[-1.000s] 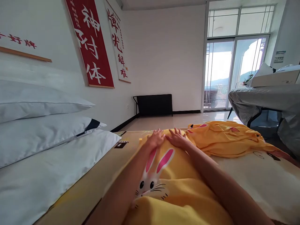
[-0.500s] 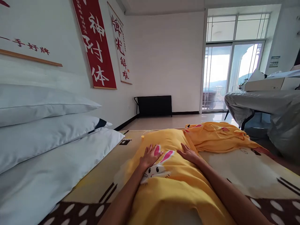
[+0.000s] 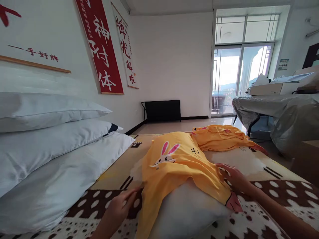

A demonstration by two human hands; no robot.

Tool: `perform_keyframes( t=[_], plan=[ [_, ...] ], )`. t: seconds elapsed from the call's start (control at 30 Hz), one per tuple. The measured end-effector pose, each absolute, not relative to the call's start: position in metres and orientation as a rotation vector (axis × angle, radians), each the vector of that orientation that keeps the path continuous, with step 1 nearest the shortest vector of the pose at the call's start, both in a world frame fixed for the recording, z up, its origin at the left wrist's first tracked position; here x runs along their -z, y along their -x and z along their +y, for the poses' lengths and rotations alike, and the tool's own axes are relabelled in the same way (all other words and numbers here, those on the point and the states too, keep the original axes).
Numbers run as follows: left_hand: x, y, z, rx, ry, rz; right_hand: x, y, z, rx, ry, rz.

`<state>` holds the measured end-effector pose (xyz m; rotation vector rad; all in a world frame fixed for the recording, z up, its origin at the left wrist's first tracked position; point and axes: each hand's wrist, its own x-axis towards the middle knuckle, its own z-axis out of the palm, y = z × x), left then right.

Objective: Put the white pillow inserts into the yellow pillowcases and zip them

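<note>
A yellow pillowcase (image 3: 179,167) with a white rabbit face and pink ears lies over a white pillow (image 3: 186,209), whose near end sticks out uncovered. My left hand (image 3: 119,207) is at the pillowcase's left edge, thumb and fingers pinched together on the cloth. On the opposite side, my right hand (image 3: 231,176) grips the right edge of the same pillowcase between thumb and fingers. The near opening of the case drapes loosely across the pillow. Below my right hand, a pinkish corner of the case rests on the blanket.
White pillows (image 3: 62,149) are stacked at the left. Another yellow cloth (image 3: 221,136) lies crumpled beyond the pillowcase. All rest on a patterned brown and cream blanket (image 3: 281,189). A plastic-covered table (image 3: 286,108) holding boxes stands at right, and a black folded panel (image 3: 163,110) leans against the far wall.
Both hands, spread flat on the pillowcase before, have moved back toward me and apart to its side edges, closing on the cloth. The pillow's white end shows more now. The view has shifted slightly.
</note>
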<state>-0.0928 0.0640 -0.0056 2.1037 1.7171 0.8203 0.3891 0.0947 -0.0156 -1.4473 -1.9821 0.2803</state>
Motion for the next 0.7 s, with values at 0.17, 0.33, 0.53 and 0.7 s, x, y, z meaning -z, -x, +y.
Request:
perform_keyframes(
  t=[0.17, 0.33, 0.53, 0.7],
  plan=[
    [0.026, 0.066, 0.016, -0.987, -2.56, 1.675, 0.006, -0.377, 0.034, 0.058, 1.185, -2.305],
    [0.034, 0.038, 0.021, -0.781, -2.672, 1.661, 0.032, -0.351, 0.033, 0.451, 1.102, -2.392],
    [-0.046, 0.067, 0.032, -0.861, -2.619, 1.829, -0.018, -0.38, 0.065, 0.484, 1.361, -2.228],
    [-0.133, 0.075, 0.067, -1.192, -2.577, 2.029, -0.102, -0.395, 0.105, 0.516, 1.622, -1.935]
  ],
)
